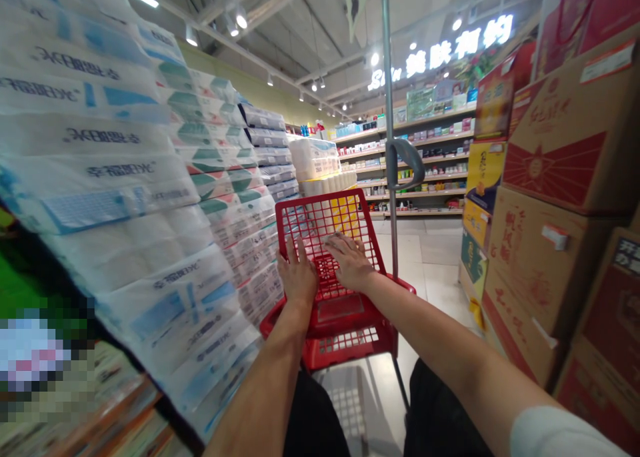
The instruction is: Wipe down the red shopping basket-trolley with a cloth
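Observation:
A red plastic shopping cart [350, 307] stands right in front of me, its lattice panel [320, 207] tilted up at the far side. My left hand [297, 273] is at the panel's left part, fingers stretched upward and apart. Beside it, my right hand [347, 262] reaches across the panel's middle, palm down, fingers extended and slightly bent. Neither hand is wrapped round anything; whether the palms press on the plastic I cannot tell. A metal pole [389, 110] with a grey looped handle [413, 163] rises at the cart's right side.
Tall stacks of wrapped tissue packs [125, 170] line my left. Cardboard cartons [555, 130] are piled on the right. Ahead, pale tiled floor [430, 263] leads to shelves [433, 140] of small packaged goods. My legs are close behind the cart.

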Demonstrator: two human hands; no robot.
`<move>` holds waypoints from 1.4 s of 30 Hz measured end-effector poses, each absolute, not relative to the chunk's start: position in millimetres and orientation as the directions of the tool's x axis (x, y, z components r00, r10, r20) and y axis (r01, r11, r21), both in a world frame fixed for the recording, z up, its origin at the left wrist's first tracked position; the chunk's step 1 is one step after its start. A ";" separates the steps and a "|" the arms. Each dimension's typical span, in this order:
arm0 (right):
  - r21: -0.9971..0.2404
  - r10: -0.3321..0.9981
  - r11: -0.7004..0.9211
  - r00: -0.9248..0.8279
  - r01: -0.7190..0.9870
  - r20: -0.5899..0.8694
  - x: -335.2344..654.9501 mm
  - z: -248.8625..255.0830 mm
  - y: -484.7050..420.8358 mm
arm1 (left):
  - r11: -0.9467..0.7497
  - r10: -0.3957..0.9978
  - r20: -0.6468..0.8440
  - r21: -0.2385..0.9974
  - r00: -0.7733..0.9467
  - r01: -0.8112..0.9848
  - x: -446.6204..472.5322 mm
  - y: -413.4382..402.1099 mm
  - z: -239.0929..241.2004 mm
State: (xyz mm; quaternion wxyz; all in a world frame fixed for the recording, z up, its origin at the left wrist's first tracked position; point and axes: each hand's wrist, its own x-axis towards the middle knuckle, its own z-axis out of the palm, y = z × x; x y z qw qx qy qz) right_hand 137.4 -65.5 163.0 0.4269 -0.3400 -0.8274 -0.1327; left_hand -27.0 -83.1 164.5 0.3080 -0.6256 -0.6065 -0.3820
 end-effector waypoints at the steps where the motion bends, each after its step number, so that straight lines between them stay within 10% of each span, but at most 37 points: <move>1: -0.081 0.438 0.747 -0.398 0.659 0.806 137.8 163.1 -64.7 | -0.075 0.522 0.853 0.076 -0.026 0.994 -27.3 -83.0 164.5; 7: -0.098 0.269 0.847 -0.263 0.523 0.927 133.4 163.4 -55.6 | -0.115 0.493 0.870 0.089 -0.021 0.989 -28.0 -83.5 166.2; 17: -0.083 0.387 0.796 -0.398 0.599 0.832 118.8 163.4 -63.8 | -0.088 0.562 0.826 0.116 -0.047 0.989 -25.3 -91.0 170.4; 26: -0.362 0.563 0.255 0.167 0.897 0.809 140.5 175.6 -61.8 | -0.111 0.551 0.833 0.134 -0.051 0.985 -26.5 -90.4 167.6; 34: -0.446 0.541 0.370 0.202 0.815 0.817 149.1 166.2 -46.1 | -0.114 0.524 0.850 0.135 -0.056 0.984 -26.6 -87.9 163.3; 42: -0.366 0.572 0.302 0.139 0.880 0.808 141.7 166.2 -52.0 | -0.437 0.390 0.711 -0.416 0.585 0.797 -14.8 -80.8 172.8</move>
